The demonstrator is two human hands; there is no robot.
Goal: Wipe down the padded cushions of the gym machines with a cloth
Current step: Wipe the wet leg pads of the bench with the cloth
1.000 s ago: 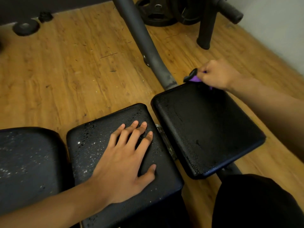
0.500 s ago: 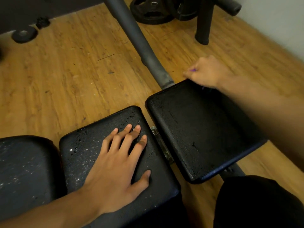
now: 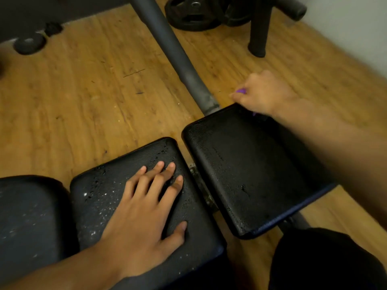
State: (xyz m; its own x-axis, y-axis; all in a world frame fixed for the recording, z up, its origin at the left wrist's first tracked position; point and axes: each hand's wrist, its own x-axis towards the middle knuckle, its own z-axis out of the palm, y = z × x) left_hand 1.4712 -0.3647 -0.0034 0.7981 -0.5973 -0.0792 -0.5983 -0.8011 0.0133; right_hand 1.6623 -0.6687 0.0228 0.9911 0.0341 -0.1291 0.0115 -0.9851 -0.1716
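Three black padded cushions lie side by side. My left hand (image 3: 146, 210) rests flat, fingers spread, on the middle cushion (image 3: 98, 197), which is speckled with white flecks and droplets. My right hand (image 3: 261, 93) is curled at the far edge of the right cushion (image 3: 251, 170) and grips a purple cloth (image 3: 241, 91); only small purple bits show past the fingers. The left cushion (image 3: 27, 222) is partly out of frame.
A grey metal frame tube (image 3: 173, 51) runs diagonally from the top down to the right cushion. Black weight plates (image 3: 192, 15) and a black post (image 3: 259, 28) stand on the wooden floor (image 3: 83, 91) behind. A pale wall (image 3: 356, 28) is at right.
My right hand has stayed at the far edge of the right cushion, and less of the purple cloth shows now. The left hand has stayed flat on the middle cushion.
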